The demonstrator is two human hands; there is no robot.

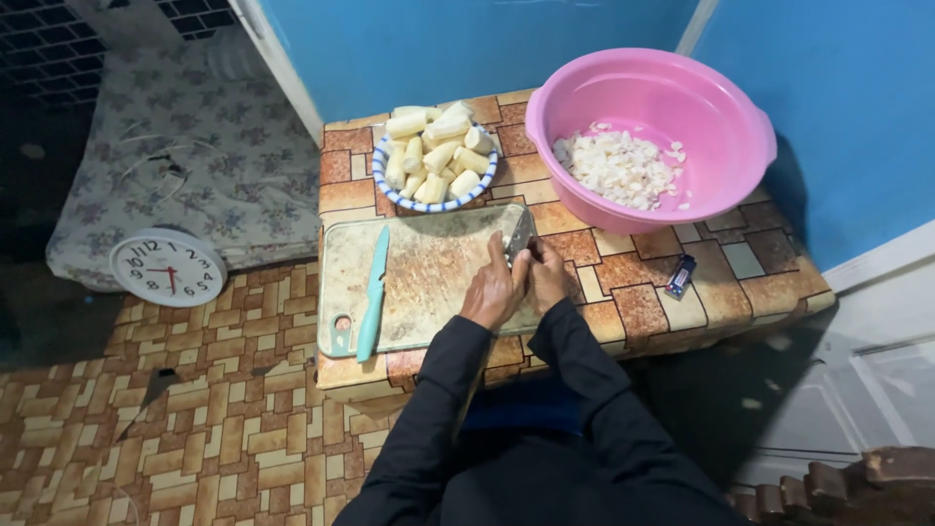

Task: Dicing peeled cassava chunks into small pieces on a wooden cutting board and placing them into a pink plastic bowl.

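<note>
Head view showed the left hand (490,292) and right hand (545,278) closed together on a grater (518,237) at centre frame, over the board's (429,278) right edge. Fingers sat close to the metal, so a slip could nick them. Open room lay left, towards the knife (373,292); bowl (435,156) and basin (651,136) crowded the top.
</note>
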